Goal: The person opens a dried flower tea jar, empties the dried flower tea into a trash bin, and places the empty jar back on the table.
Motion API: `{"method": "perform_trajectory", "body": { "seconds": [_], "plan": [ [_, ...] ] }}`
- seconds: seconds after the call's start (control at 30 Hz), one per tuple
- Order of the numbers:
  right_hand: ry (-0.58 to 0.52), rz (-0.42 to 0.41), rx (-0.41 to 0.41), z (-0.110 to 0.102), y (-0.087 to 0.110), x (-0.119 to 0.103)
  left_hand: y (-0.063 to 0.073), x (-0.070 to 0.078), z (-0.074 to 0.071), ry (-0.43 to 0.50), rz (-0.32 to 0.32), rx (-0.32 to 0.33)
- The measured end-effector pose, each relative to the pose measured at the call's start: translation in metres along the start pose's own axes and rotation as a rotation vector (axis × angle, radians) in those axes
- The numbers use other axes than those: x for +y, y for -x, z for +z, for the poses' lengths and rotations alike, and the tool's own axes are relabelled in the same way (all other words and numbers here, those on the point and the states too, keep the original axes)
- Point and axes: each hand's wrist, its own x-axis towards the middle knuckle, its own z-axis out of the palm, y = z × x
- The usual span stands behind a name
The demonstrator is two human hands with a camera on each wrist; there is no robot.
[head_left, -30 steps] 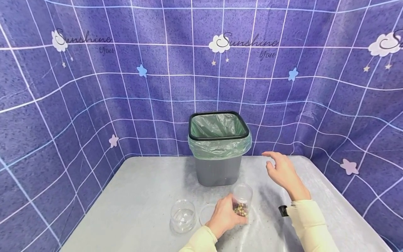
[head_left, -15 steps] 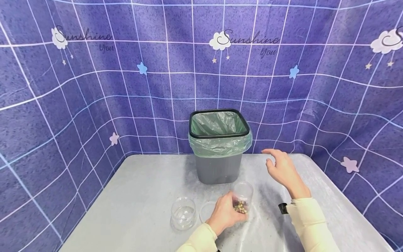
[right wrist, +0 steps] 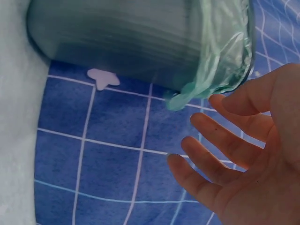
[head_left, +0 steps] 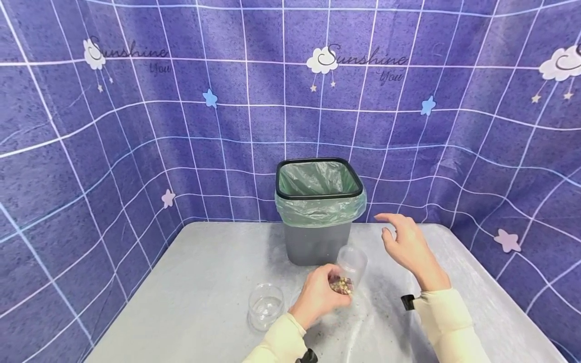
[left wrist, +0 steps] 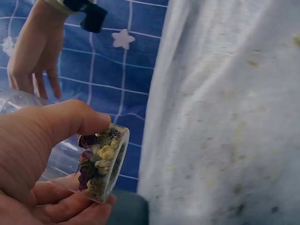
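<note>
Head view: a clear jar is held in the left hand, thumb and fingers wrapped round its lower part, with dried flower buds gathered near its base. The jar is leaned slightly and set just in front of the gray bin; in the left wrist view its base seems lifted above the table. To the left of that hand a clear cup is stood on the pale gray tabletop, whose surface is lightly marbled and dotted with small yellowish and dark specks. The bin is placed near the far edge, its green liner folded outside beneath a black rim. To its right the right hand is held in the air, fingers spread and loosely bent, thumb apart. Behind and on both sides, the table is enclosed by a purple-blue backdrop, patterned with white grid lines, clouds, stars and "Sunshine You" lettering.
</note>
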Motion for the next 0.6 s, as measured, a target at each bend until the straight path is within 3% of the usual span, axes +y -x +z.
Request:
{"method": "perform_trajectory", "body": {
  "seconds": [0.3,0.6],
  "plan": [
    [0.007,-0.054,0.058,-0.010,0.002,-0.020,-0.006,0.012,-0.024,-0.024,0.063,0.047],
    [-0.049,-0.112,0.063,-0.021,0.003,-0.040,-0.005,0.025,-0.053,-0.063,0.105,0.104]
  ]
}}
